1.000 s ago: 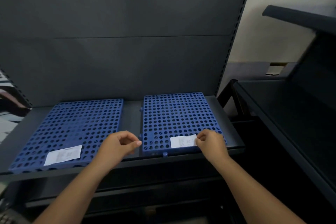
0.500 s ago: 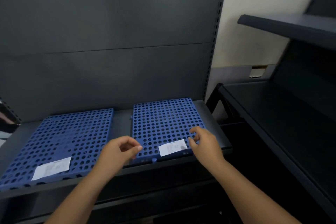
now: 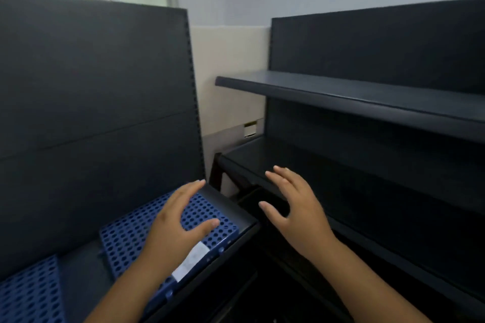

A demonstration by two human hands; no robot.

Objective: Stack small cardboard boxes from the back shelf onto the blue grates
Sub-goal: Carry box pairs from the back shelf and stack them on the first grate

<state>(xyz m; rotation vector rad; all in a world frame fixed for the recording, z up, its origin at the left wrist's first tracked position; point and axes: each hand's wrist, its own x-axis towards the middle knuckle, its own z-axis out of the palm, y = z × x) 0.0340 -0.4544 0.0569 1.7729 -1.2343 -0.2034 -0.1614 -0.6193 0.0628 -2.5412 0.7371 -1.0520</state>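
Two blue perforated grates lie flat on a dark shelf at lower left. The right grate carries a white paper label near its front edge; only a corner of the left grate shows. My left hand hovers over the right grate with fingers spread and holds nothing. Off the shelf's right end, my right hand is raised in front of a dark shelving unit, fingers apart and empty. No cardboard boxes are in view.
A tall dark back panel rises behind the grates. To the right stands another dark shelving unit with an upper shelf and a lower shelf, nothing on either. A narrow gap and a beige wall separate the two units.
The view has swung up and to the right. Both hands have lifted off the right grate and its label and opened; the right hand has moved off toward the right-hand shelves.
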